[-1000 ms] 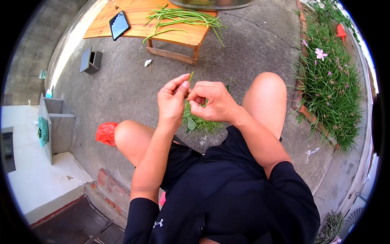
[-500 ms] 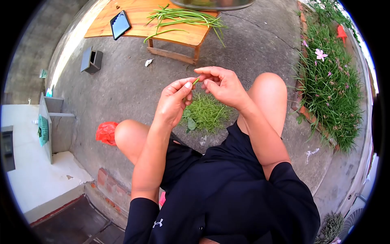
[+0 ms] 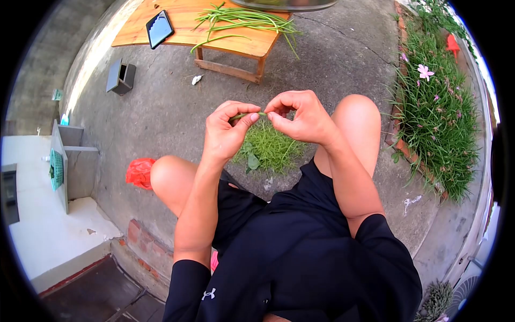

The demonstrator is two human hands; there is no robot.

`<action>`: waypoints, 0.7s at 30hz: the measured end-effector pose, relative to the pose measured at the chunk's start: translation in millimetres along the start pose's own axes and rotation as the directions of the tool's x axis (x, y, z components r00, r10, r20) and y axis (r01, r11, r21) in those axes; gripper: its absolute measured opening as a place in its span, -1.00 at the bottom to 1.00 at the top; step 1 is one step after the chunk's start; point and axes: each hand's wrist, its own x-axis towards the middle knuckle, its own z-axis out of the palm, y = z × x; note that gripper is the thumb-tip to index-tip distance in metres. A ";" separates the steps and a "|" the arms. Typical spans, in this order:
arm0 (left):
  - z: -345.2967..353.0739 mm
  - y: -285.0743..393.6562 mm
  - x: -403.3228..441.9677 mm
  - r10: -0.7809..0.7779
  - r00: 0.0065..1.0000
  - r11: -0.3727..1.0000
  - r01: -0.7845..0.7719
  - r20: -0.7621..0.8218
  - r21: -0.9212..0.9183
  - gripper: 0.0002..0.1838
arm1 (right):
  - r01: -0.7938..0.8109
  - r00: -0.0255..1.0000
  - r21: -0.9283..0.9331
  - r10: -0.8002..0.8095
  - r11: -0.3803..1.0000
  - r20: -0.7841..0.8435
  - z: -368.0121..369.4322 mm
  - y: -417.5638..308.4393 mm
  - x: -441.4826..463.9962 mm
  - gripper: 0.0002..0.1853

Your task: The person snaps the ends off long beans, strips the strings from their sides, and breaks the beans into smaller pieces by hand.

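Observation:
A short green stem [image 3: 240, 115] is pinched in my left hand [image 3: 225, 129], its tip pointing right. My right hand [image 3: 303, 117] closes thumb and finger at that tip, touching it. Below both hands, a heap of thin green trimmings [image 3: 276, 149] with a broad leaf [image 3: 252, 161] lies on the concrete between my knees. Long green stems [image 3: 244, 21] are spread over the wooden table [image 3: 185, 29] ahead, some hanging past its edge.
On the table's left lies a tablet [image 3: 160, 29]. A grey box [image 3: 120, 78] stands on the ground. Beside my left knee is a red plastic bag [image 3: 140, 173]. A flower bed [image 3: 437, 112] with brick edging runs along the right. A white scrap [image 3: 197, 80] lies near the table.
My right hand first moved up and away from my left, then came back down to the stem's tip. The stem has turned from upright to nearly level.

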 end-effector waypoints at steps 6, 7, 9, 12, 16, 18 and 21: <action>-2.9 -2.9 1.2 0.066 0.998 0.998 -0.066 0.020 0.004 -0.85 | 0.056 0.998 -0.016 -0.056 0.998 0.038 0.3 -1.8 -0.4 -0.90; -3.3 -5.2 1.6 0.077 0.997 0.997 -0.077 0.023 -0.008 -0.84 | 0.076 0.996 -0.022 -0.076 0.997 0.039 1.0 -3.2 -0.6 -0.91; -3.8 -7.2 1.2 0.036 0.999 0.995 -0.033 0.033 -0.092 -0.85 | 0.115 0.993 -0.039 -0.113 0.993 0.043 2.7 -3.5 -1.1 -0.91; -4.2 -6.2 0.9 -0.018 0.999 0.983 0.027 0.051 -0.183 -0.87 | 0.153 0.987 -0.073 -0.149 0.985 0.058 5.1 -2.5 -2.0 -0.90; -5.9 -3.7 0.2 -0.056 0.993 0.962 0.082 0.108 -0.259 -0.85 | 0.204 0.976 -0.129 -0.192 0.970 0.100 6.7 -0.7 -3.3 -0.87; -8.1 0.6 -0.5 -0.152 0.975 0.911 0.201 0.160 -0.360 -0.81 | 0.230 0.970 -0.154 -0.213 0.961 0.118 7.2 0.4 -3.6 -0.85; -14.6 -7.6 1.4 -0.197 0.937 0.798 0.324 0.289 -0.507 -0.77 | 0.247 0.966 -0.186 -0.226 0.951 0.127 8.6 -0.6 -3.2 -0.83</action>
